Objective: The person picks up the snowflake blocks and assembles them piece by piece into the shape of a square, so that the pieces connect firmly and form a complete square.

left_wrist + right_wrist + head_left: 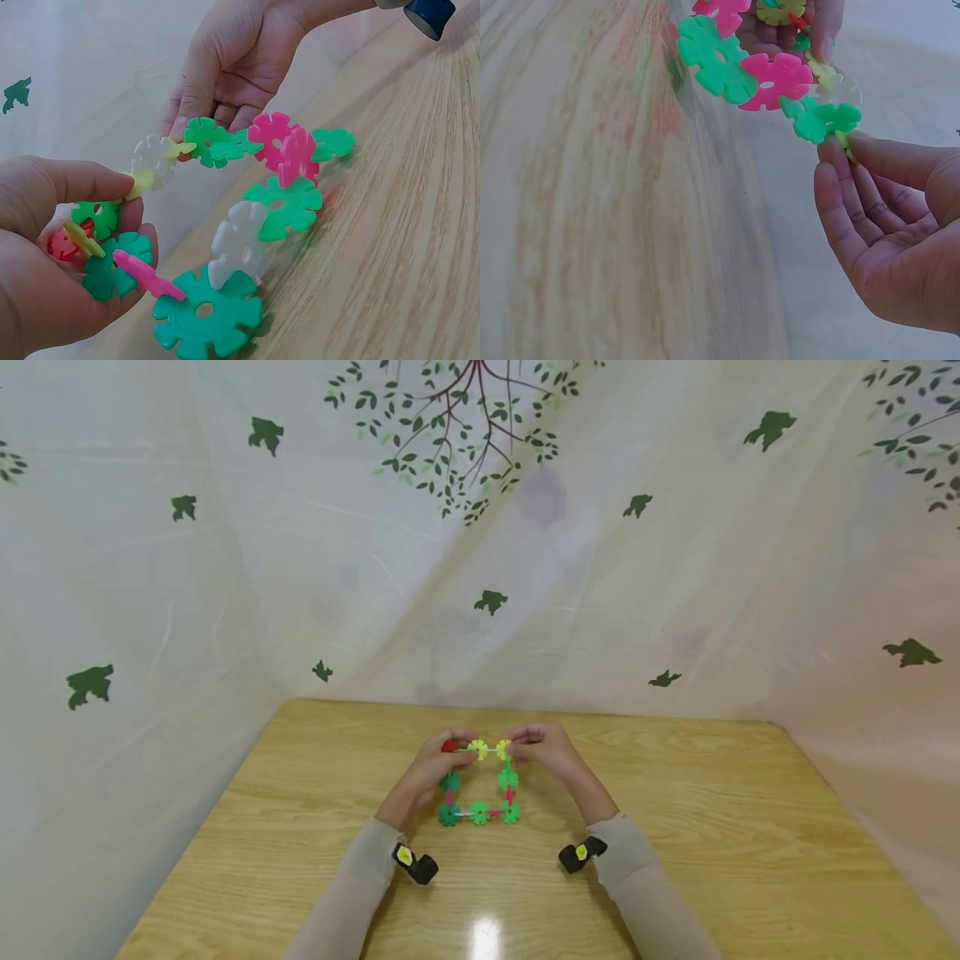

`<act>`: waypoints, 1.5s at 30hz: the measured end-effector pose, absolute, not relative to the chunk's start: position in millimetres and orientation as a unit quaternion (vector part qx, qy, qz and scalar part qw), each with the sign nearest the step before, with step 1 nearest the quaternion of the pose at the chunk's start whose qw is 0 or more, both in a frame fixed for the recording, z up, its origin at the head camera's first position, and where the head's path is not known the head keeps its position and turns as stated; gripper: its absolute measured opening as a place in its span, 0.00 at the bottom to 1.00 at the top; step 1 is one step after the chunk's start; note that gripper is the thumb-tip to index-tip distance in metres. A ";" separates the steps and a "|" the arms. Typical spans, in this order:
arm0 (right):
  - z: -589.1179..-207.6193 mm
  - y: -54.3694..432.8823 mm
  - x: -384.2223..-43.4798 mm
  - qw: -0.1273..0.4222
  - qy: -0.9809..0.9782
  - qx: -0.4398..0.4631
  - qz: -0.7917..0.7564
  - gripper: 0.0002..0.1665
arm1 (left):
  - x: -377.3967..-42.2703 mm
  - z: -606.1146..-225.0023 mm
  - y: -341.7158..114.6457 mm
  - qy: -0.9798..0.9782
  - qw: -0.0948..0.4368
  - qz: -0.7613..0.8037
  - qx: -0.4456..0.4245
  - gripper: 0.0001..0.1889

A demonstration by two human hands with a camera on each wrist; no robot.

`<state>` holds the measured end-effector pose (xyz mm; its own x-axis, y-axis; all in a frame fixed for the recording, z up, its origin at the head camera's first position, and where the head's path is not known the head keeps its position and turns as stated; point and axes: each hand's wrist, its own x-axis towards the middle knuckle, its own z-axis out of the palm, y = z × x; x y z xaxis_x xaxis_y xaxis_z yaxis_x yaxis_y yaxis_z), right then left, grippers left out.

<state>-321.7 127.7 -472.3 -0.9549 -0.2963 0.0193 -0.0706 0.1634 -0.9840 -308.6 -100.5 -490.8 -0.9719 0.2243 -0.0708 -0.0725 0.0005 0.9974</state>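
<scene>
Both hands hold a closed ring of interlocking plastic snowflake discs (480, 812), squarish in the head view, in green, teal, pink, white, yellow and red. My left hand (432, 764) pinches a yellow disc (140, 183) between thumb and finger at the far left part of the ring; red and green discs (101, 214) sit within its curled fingers. At the far right corner my right hand (551, 750) pinches another yellow disc (845, 144) by its edge. A white disc (154, 160) links the two yellow ones. The near side, with a teal disc (206, 311), hangs low over the table.
A wood-grain table (300, 827) lies under the hands. Behind it hangs a pale cloth (375, 635) printed with leaves and birds. Each wrist wears a small black camera (416, 864) on a strap.
</scene>
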 end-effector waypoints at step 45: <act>-465.9 143.4 -320.1 0.165 0.746 -0.102 -0.637 0.23 | -281.1 -497.6 -137.1 0.691 0.189 0.697 0.027 0.29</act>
